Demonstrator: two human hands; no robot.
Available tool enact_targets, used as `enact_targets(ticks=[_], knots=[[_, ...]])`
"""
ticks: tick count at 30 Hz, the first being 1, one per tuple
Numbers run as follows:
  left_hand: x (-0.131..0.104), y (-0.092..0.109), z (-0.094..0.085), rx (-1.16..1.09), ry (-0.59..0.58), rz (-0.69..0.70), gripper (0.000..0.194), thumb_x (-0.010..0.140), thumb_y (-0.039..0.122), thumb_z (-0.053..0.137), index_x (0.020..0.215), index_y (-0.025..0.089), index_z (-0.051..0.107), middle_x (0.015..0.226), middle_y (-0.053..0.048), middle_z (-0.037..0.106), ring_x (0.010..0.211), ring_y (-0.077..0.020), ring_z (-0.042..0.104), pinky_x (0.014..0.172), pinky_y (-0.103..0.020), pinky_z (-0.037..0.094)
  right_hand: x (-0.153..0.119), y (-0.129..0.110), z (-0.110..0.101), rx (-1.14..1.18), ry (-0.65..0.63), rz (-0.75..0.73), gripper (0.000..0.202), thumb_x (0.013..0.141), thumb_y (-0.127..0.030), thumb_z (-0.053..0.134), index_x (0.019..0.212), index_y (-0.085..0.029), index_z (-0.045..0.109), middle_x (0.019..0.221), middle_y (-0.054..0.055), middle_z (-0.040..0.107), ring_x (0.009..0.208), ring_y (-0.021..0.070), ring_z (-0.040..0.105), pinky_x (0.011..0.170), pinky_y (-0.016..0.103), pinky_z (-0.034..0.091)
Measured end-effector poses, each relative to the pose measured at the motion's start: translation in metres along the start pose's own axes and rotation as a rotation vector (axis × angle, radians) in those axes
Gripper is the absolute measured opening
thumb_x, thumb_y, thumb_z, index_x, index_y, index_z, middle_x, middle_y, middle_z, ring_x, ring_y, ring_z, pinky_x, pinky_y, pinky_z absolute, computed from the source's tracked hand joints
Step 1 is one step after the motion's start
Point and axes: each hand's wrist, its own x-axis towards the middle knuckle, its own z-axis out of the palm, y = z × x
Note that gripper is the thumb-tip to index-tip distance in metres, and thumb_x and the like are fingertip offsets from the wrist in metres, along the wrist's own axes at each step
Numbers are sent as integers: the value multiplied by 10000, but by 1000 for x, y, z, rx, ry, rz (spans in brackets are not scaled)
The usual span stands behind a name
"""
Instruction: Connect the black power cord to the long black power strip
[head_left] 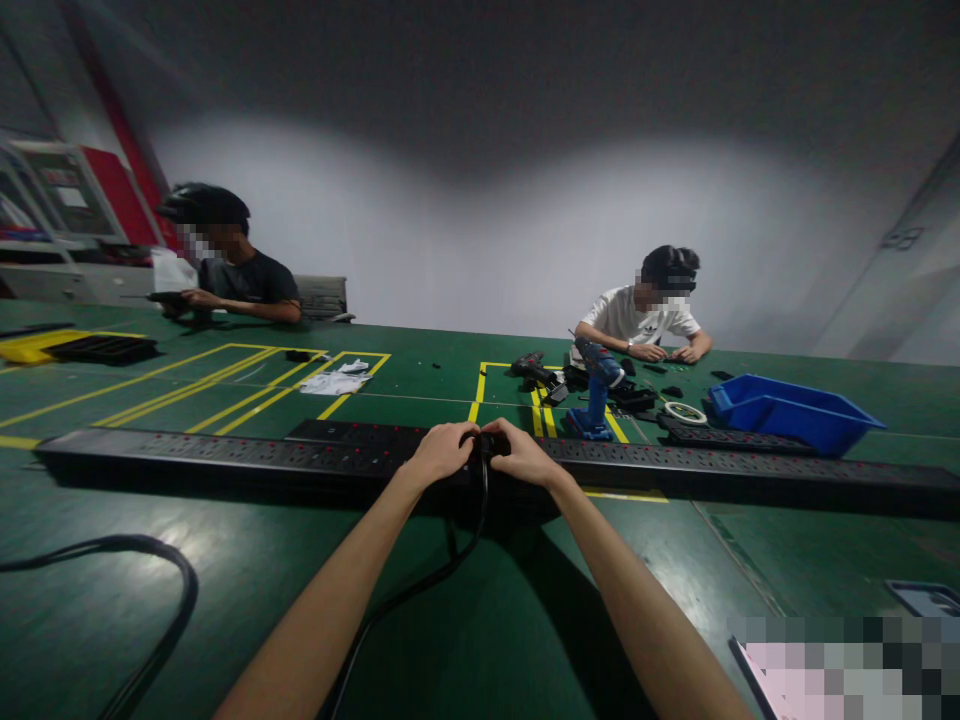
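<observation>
The left hand (448,450) and right hand (521,452) meet near the middle of the long black strip (315,455), fingers closed around a small black plug (486,445) between them, from which a black cable (442,570) runs down toward the near side. The strip lies across the green bench (420,620), with rows of sockets and red marks on its top. Beyond it, right of the hands, a blue power drill (598,385) stands upright among dark parts. Farther right is a blue bin (795,410); its inside is only partly visible, and its contents cannot be told. Two people sit across the bench.
</observation>
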Motion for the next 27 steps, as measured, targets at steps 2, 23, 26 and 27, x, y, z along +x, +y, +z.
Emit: enact_targets(ticks=[2, 23, 26, 27], knots=[[0, 1, -1, 7, -1, -7, 301, 910, 278, 432, 1128, 260, 639, 1116, -46, 694, 1032, -233, 635, 903, -333, 452, -1, -1, 1, -55, 4, -36, 453, 723, -193, 649, 1165, -222, 553, 1141, 38, 618, 1042, 201, 568, 916, 324, 421], [1, -1, 2, 15, -12, -21, 319, 915, 277, 443, 1183, 246, 614, 1163, -55, 675, 1081, -221, 613, 937, -325, 433, 4, -8, 4, -25, 51, 222, 361, 940, -437, 428, 1249, -286, 540, 1223, 44, 637, 1218, 253, 510, 1100, 604, -14], [0, 1, 0, 5, -18, -27, 329, 917, 280, 442, 1200, 253, 609, 1175, -55, 671, 1088, -230, 610, 933, -332, 436, 4, -8, 5, -9, 58, 202, 386, 876, -515, 536, 1178, -280, 590, 1172, 52, 660, 1165, 268, 544, 1101, 601, -17], [-1, 1, 0, 1, -20, -29, 327, 917, 278, 443, 1197, 256, 612, 1176, -52, 671, 1089, -230, 609, 939, -333, 432, 3, -8, 5, -6, 55, 180, 380, 865, -516, 554, 1159, -280, 601, 1173, 52, 659, 1156, 268, 547, 1101, 601, -1]])
